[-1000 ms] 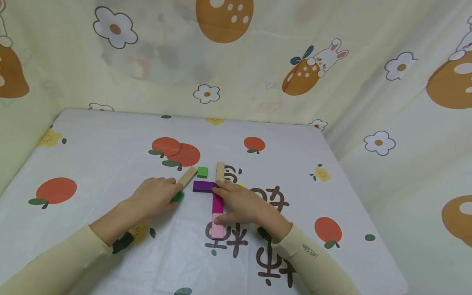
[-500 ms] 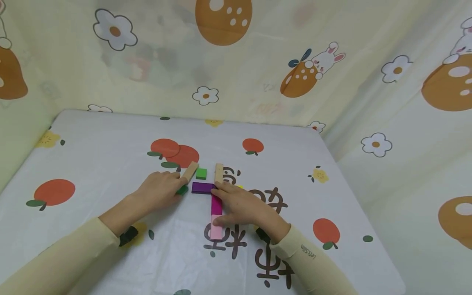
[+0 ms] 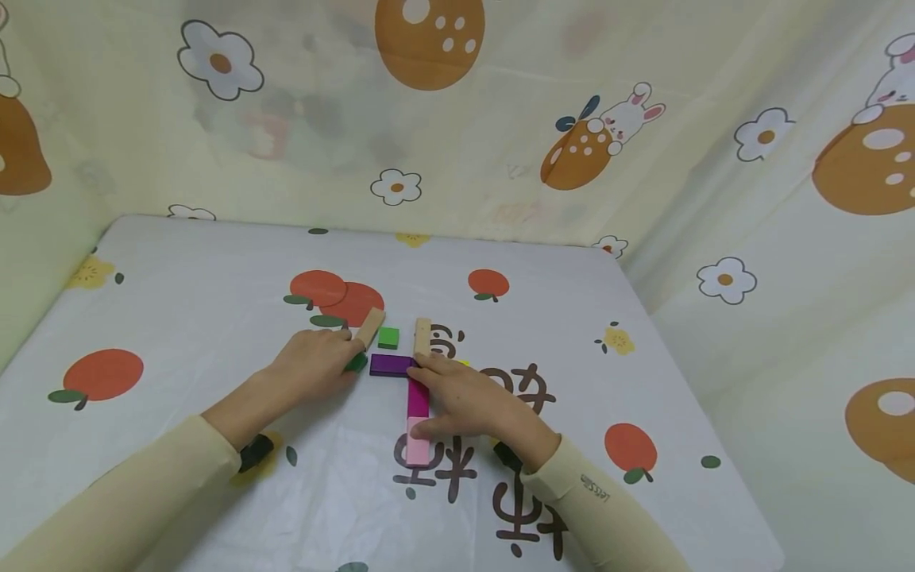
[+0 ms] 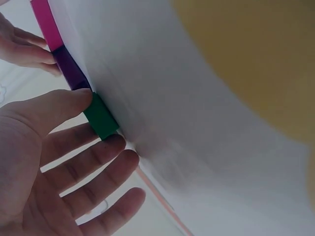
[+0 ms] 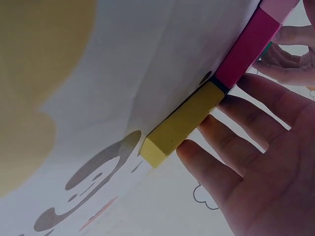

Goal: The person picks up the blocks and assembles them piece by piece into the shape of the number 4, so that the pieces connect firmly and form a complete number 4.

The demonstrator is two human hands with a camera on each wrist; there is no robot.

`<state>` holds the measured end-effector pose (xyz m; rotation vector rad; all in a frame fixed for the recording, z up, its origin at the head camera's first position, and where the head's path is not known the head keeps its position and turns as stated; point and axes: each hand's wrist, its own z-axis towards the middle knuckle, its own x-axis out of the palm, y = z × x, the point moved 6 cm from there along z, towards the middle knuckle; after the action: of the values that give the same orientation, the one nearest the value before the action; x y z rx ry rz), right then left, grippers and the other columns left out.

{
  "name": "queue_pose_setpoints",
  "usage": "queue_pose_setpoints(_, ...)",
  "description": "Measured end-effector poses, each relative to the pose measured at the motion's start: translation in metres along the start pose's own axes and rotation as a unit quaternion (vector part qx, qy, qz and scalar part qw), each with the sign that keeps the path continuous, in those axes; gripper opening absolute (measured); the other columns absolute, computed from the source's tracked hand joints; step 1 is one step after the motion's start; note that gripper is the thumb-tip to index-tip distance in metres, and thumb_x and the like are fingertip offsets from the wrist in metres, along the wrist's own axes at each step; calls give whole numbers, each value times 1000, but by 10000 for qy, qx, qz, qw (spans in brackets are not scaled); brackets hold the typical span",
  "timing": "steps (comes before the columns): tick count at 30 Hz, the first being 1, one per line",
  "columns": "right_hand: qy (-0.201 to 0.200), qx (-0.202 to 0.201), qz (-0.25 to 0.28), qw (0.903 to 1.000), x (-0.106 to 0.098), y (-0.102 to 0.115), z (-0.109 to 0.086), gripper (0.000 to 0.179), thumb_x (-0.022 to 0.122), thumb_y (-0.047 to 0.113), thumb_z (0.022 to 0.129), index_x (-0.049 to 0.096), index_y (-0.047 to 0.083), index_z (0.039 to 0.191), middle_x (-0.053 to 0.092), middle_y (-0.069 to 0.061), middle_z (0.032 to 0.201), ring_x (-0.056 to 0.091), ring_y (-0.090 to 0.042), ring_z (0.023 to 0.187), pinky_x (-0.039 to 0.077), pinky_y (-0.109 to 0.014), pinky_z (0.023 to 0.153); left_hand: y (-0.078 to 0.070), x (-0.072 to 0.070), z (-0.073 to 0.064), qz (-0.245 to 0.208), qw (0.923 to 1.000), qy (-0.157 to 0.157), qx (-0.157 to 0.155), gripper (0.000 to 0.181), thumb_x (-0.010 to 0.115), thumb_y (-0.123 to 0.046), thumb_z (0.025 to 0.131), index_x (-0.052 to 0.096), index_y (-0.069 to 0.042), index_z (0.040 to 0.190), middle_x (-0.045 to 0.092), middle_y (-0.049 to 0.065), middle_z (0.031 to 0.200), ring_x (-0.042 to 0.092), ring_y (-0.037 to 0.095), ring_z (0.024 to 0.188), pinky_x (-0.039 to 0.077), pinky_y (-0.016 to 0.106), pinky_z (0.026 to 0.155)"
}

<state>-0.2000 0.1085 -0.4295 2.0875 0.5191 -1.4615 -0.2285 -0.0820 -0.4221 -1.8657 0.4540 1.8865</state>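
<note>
My left hand [image 3: 314, 361] pinches a dark green block [image 4: 102, 118] between thumb and fingers, at the left end of a purple block [image 3: 390, 366]. A bare wooden block [image 3: 370, 327] slants out beside those fingers. My right hand [image 3: 465, 389] lies over the row's junction with fingers extended. Its thumb touches a pink block [image 3: 418, 445], which stands end to end with a magenta block [image 3: 418, 399]. In the right wrist view, the fingertips rest along a yellow block [image 5: 184, 120], mostly hidden from the head view. A second wooden block [image 3: 423, 338] extends beyond this hand.
A small light green block [image 3: 388, 338] sits between the two wooden ones. The table [image 3: 572, 318] has a white cloth printed with fruit and characters. Patterned curtains [image 3: 322, 119] hang behind it and at both sides.
My left hand has slid right and slightly away, bringing the dark green block close to the purple one. The wooden block beside it has shifted and turned steeper. My right hand has stayed put.
</note>
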Motion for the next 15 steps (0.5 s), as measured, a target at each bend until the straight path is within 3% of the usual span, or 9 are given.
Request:
queue_pose_setpoints(7,-13,-8,6,10000,0,0,0,88,77,56,88,42,15,159,30,-3,171,30,-25,157,35,-44,124,-1,2,4,88,10000,34,-23,27,80,-22,90,73,-8,112,63,4,84,57,17,69,52,33,62)
queue_pose_setpoints(15,-10,7,-13,10000,0,1,0,89,77,56,88,42,15,159,29,-3,171,31,-25,157,35,-44,124,-4,0,4,190,9997,-133,6,25,79,-22,91,72,-7,109,66,6,89,61,19,71,55,35,64)
